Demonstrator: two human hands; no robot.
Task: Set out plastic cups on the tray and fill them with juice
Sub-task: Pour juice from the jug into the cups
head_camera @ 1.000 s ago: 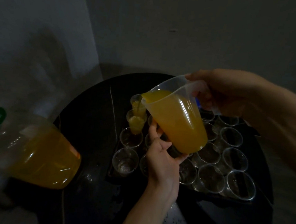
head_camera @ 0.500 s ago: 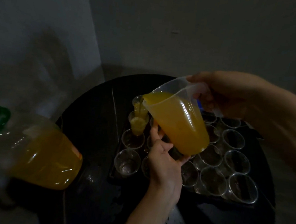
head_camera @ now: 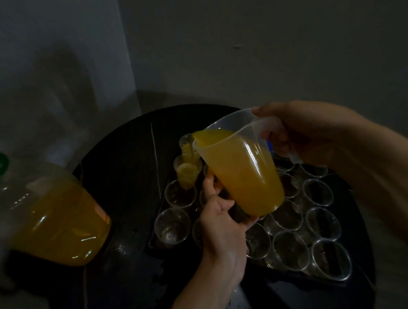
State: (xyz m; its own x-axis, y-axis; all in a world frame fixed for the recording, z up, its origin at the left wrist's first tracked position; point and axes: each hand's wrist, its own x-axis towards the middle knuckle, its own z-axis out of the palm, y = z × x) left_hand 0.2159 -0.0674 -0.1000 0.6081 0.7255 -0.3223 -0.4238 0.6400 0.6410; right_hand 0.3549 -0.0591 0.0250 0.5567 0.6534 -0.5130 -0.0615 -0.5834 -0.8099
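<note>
A clear jug [head_camera: 238,125], about two-thirds full of orange juice [head_camera: 240,182], hangs tilted at centre frame with its spout down to the left. The right hand [head_camera: 307,132] is wrapped round its handle at upper right. The left hand [head_camera: 221,220] cups its base from below, thumb against the side and fingers curled under. A thin stream runs from the spout into a cup [head_camera: 187,175], second from the top in the tray's left column, which is roughly half full. The cup above it is partly hidden by the spout and looks to hold juice too. The other cups [head_camera: 323,223] stand empty, rims up and packed close across the dark tray [head_camera: 154,244]; some are hidden behind the jug and left hand.

The tray lies on a round black desk [head_camera: 126,171]. Its right-hand cups come near the desk's right edge. Left of the tray is a bare strip of desk, crossed by a thin pale line [head_camera: 155,154] and spotted with wet drops [head_camera: 121,248]. At lower left a large clear bottle [head_camera: 61,223], blurred and leaning, holds more juice, well apart from the tray. Its small orange label [head_camera: 101,215] shows no readable writing. A grey wall [head_camera: 258,47] fills the top of the frame past the desk's far edge.
</note>
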